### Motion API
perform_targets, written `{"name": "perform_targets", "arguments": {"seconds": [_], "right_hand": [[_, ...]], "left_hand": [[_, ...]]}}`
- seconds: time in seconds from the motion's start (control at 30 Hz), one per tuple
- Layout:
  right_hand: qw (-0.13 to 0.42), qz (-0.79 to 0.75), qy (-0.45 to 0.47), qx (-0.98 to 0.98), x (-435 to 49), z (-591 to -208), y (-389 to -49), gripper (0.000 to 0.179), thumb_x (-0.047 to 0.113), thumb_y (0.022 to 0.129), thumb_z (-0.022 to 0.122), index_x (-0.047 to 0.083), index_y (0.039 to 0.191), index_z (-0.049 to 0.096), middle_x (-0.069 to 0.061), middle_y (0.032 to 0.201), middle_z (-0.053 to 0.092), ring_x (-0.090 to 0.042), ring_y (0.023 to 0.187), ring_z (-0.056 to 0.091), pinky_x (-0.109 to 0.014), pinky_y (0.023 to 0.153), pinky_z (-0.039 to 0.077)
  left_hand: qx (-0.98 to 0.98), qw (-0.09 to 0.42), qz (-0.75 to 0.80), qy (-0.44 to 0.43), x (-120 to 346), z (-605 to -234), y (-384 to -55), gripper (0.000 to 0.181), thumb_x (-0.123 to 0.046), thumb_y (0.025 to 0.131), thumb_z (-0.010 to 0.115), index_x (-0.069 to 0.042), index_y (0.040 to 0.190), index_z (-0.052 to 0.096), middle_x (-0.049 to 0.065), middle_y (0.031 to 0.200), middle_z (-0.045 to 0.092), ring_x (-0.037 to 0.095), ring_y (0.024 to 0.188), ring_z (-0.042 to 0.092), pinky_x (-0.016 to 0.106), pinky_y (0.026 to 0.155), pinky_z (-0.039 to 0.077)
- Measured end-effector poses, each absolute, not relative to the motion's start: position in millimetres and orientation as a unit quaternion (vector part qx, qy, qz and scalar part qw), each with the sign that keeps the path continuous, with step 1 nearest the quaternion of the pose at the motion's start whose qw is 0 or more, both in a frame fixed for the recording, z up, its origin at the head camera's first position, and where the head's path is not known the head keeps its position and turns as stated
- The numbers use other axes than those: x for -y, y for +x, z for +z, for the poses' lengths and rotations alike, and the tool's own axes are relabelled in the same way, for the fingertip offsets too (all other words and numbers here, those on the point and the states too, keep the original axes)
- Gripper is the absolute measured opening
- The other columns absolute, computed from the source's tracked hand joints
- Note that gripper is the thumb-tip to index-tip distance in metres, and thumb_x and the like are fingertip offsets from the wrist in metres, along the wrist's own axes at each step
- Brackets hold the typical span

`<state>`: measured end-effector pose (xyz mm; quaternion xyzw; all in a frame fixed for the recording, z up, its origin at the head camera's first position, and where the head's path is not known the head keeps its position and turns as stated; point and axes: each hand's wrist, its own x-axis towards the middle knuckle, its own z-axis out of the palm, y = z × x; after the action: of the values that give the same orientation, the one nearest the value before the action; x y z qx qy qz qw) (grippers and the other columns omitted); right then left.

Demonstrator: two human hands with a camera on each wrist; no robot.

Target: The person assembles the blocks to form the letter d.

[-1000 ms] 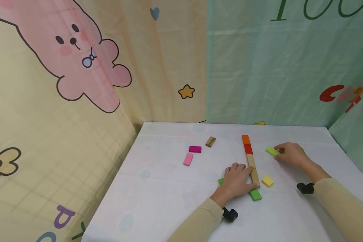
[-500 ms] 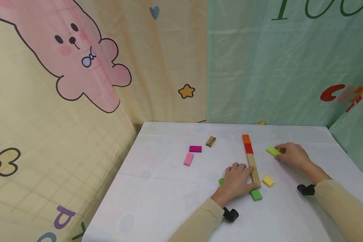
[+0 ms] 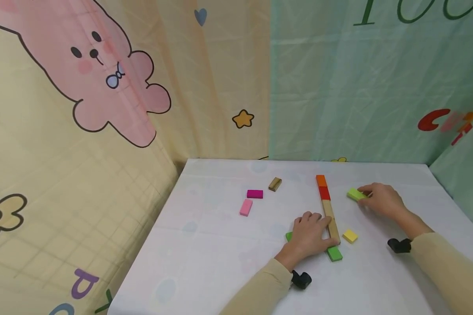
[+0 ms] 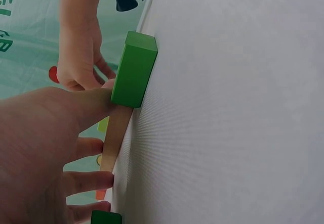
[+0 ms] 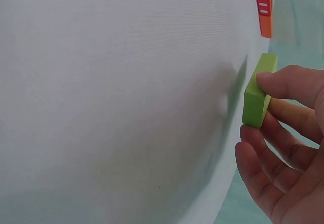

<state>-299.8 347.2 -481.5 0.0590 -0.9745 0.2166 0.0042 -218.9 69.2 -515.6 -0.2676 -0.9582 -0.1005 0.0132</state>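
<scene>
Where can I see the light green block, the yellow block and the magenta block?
Light green block [image 5: 256, 103]: right wrist view, its near end.
Yellow block [image 3: 350, 235]: head view, its top face.
Magenta block [image 3: 255, 193]: head view, its top face.

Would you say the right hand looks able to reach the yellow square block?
Probably yes, though the right hand pinches a lime-green rectangular block; the way to the yellow block looks free.

Find a row of blocks [image 3: 327, 210] running front to back on the tabletop [image 3: 205, 262], with the left hand [image 3: 308, 234] at its near part, a partly hidden block [image 3: 288, 236] left of that hand, three loose blocks [image 3: 255, 194] farther left and behind, a single block [image 3: 350, 236] just right of the row, and another block [image 3: 355, 194] farther back, in the right hand [image 3: 383, 199]
</scene>
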Motion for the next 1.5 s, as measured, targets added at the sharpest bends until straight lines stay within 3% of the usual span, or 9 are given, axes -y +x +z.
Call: {"name": "perform_targets", "arguments": {"seconds": [0.3,0.57,0.83,1.5], "right_hand": [[0.036,0.211,0.087,0.973,-334,-468,-303,0.045,0.014,0.089,0.074,-0.006,0.128,0.065,-0.022,0.109,0.066,-0.036,0.094,0.061,-0.047,0.071,0.053],[0.056,0.201,0.117,0.971,-316,-460,-303,0.042,0.012,0.089,0.075,-0.002,0.127,0.066,-0.019,0.110,0.065,-0.038,0.099,0.059,-0.054,0.078,0.052],[0.074,0.203,0.143,0.966,-296,-455,-309,0.039,0.008,0.087,0.077,0.002,0.125,0.069,-0.016,0.110,0.065,-0.036,0.099,0.061,-0.052,0.078,0.053],[0.042,0.214,0.151,0.964,-266,-454,-318,0.040,0.007,0.089,0.075,0.003,0.128,0.068,-0.015,0.115,0.064,-0.038,0.106,0.059,-0.054,0.085,0.052]], "left_hand": [[0.960,0.011,-0.101,-0.262,-70,-516,-220,0.069,-0.073,0.088,0.057,-0.041,0.148,0.046,-0.013,0.141,0.049,0.012,0.129,0.039,0.038,0.102,0.040],[0.960,0.011,-0.098,-0.261,-70,-514,-220,0.069,-0.073,0.088,0.056,-0.040,0.148,0.047,-0.013,0.141,0.049,0.012,0.128,0.039,0.037,0.102,0.040],[0.960,0.009,-0.100,-0.262,-69,-513,-219,0.069,-0.072,0.088,0.057,-0.040,0.148,0.047,-0.013,0.140,0.049,0.012,0.128,0.040,0.037,0.102,0.040],[0.959,0.015,-0.096,-0.267,-69,-512,-220,0.069,-0.073,0.088,0.056,-0.039,0.148,0.048,-0.012,0.139,0.050,0.012,0.127,0.041,0.037,0.100,0.040]]}}
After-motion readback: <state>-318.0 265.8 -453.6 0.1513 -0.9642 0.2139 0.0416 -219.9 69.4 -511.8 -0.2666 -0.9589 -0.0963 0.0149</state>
